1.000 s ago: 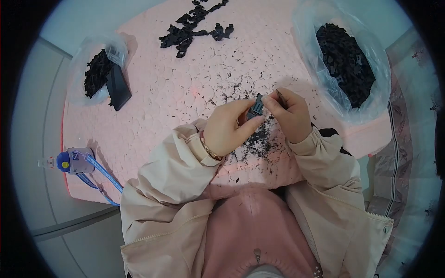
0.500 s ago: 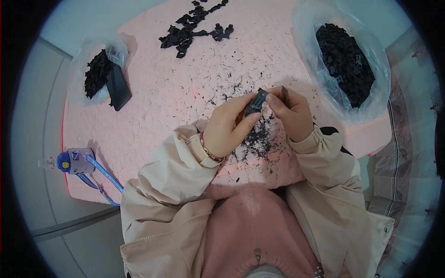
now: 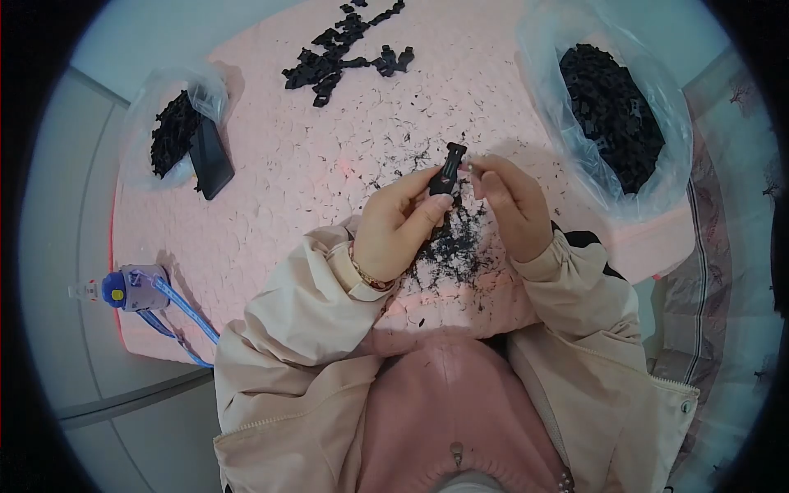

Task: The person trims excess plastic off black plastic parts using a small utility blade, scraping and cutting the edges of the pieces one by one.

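My left hand (image 3: 396, 228) is closed around a narrow black plastic piece (image 3: 448, 171), pinched between thumb and fingers and pointing away from me. The piece has slots and looks like a buckle part, though I cannot be sure. Just to its right, my right hand (image 3: 519, 207) has its fingers curled together. A small pale tip shows at those fingertips, close to the black piece; what it belongs to is hidden. Black shavings (image 3: 460, 242) lie thickly on the cloth under both hands.
A pink quilted cloth (image 3: 271, 164) covers the table. Black parts (image 3: 329, 62) lie heaped at the back. Plastic bags of black pieces stand left (image 3: 173, 135) and right (image 3: 612, 115). A dark phone-like slab (image 3: 212, 160) leans by the left bag; a strapped bottle (image 3: 136, 287) lies nearer.
The black piece has turned more upright in my left hand. My right hand has rotated, and the dark blade-like thing that stuck up from it no longer shows.
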`<state>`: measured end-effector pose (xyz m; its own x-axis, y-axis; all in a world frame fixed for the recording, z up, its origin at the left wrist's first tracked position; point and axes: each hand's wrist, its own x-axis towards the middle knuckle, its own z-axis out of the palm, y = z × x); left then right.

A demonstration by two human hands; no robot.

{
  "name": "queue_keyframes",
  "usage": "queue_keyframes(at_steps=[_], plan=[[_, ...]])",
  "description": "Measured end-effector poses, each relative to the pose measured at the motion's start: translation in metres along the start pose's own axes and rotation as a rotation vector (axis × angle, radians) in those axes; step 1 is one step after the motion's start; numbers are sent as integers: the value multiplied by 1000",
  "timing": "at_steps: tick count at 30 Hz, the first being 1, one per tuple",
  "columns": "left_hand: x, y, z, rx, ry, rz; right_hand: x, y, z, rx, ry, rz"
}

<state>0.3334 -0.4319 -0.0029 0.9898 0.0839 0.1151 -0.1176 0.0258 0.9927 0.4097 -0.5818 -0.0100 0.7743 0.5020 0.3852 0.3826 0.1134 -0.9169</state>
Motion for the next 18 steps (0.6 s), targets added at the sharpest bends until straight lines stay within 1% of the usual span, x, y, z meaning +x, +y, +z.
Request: queue_keyframes(at_steps=[2,5,8,14,18], plan=[[0,0,0,-14,9,-4,1,-3,-1,-140,-39,-100],[0,1,-1,-24,9,-15,2,-3,-2,-253,-65,-221],[1,1,-2,-20,6,-16,3,-8,-2,-384,-92,-270],[0,2,-1,-30,14,-20,3,-6,-1,-465,-60,-423],[0,0,-2,-8,11,-14,2,-6,-2,-521,-77,-425]])
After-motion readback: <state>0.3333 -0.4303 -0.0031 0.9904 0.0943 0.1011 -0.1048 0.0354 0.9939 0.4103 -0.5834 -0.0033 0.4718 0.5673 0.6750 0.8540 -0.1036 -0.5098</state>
